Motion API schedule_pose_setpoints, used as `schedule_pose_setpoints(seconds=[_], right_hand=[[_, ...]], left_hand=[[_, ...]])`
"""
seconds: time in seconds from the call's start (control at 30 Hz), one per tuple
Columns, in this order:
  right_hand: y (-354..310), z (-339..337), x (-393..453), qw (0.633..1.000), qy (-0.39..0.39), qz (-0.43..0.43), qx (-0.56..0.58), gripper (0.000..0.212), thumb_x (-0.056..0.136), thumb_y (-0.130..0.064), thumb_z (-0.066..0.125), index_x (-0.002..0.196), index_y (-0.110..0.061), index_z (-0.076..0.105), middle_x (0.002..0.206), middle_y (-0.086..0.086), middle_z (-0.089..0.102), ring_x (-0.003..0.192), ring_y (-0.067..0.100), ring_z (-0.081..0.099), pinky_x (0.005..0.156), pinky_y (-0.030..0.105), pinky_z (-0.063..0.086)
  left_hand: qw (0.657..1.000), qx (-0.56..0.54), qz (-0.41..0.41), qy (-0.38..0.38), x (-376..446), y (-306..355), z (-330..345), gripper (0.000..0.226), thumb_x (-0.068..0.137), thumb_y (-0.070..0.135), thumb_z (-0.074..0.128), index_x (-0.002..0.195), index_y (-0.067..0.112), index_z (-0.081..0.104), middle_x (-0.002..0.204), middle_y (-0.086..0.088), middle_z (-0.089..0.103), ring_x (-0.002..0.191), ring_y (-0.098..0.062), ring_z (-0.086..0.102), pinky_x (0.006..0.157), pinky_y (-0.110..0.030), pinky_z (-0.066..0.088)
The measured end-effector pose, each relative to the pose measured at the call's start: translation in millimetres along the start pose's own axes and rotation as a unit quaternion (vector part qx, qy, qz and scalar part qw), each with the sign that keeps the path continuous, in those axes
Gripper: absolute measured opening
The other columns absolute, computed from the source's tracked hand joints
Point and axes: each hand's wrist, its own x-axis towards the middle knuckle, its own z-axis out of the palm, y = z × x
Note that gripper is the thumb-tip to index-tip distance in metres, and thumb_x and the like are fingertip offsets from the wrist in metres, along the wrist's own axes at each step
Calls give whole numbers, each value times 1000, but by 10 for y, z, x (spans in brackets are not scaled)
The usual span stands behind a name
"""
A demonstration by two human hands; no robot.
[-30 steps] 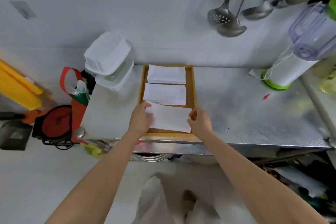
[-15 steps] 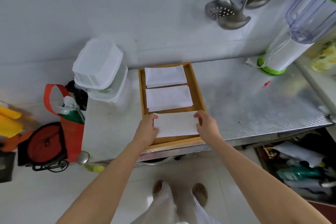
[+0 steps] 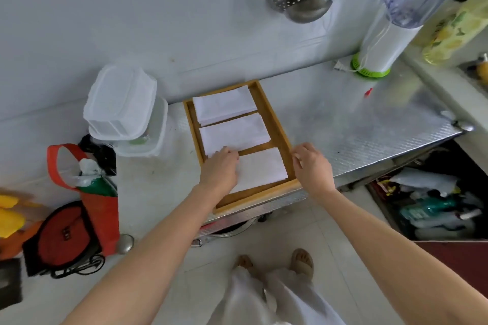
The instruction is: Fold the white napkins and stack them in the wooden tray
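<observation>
Napkins lie folded in all three compartments of the wooden tray (image 3: pixel 274 124) near the metal table's (image 3: pixel 356 119) front edge. The left hand (image 3: pixel 219 170) rests on the nearest napkin (image 3: pixel 261 167), hiding its left end, grip relaxed. The right hand (image 3: pixel 311 166) hovers beside the tray's right rim, fingers loosely curled, holding nothing. Ladles (image 3: pixel 298 0) hang cut off on the pale far wall.

Three napkin stacks (image 3: pixel 233 132) lie in the tray (image 3: pixel 274 124), containers (image 3: pixel 124 108) left.
</observation>
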Motion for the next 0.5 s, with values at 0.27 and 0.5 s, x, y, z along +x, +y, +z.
schedule_pose_setpoints(seconds=[0.27,0.5], right_hand=[[841,-927,-828,982,46,180,-10,10,90,-14,52,89,-8,60,89,10,64,83,34,59,64,36,42],[2064,-1994,-2937,916,10,382,-122,16,91,-18,43,93,-15,59,96,6,63,88,32,62,65,32,42]], left_hand=[[965,84,242,-63,77,1652,-160,22,94,24,51,112,13,59,109,-7,62,95,-26,60,72,-34,47],[848,264,434,-151,-647,3900,516,27,93,28,51,115,13,58,116,-8,60,107,-30,58,78,-35,43]])
